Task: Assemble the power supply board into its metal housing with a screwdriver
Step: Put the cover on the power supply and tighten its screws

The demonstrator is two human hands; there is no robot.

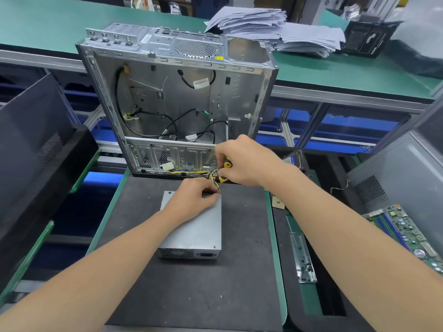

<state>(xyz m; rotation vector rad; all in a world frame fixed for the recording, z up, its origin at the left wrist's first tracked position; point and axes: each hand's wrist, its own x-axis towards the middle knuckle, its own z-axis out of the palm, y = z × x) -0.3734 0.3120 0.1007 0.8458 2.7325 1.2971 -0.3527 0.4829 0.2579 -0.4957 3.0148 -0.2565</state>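
Black mat (191, 295) carries the grey power supply (199, 231). At the supply's far edge, the left hand (194, 197) pinches its yellow-and-black wires (213, 174) with curled fingers. Just beyond, the right hand (244, 161) grips a yellow-handled screwdriver (227, 164). Behind the supply stands the open metal case (167, 97); a motherboard (405, 233) lies well to its right.

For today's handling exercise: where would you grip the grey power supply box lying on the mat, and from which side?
Probably across its long side walls, coming from above: the power supply box lies flat, its wires leave the far end, and the near end is vented.
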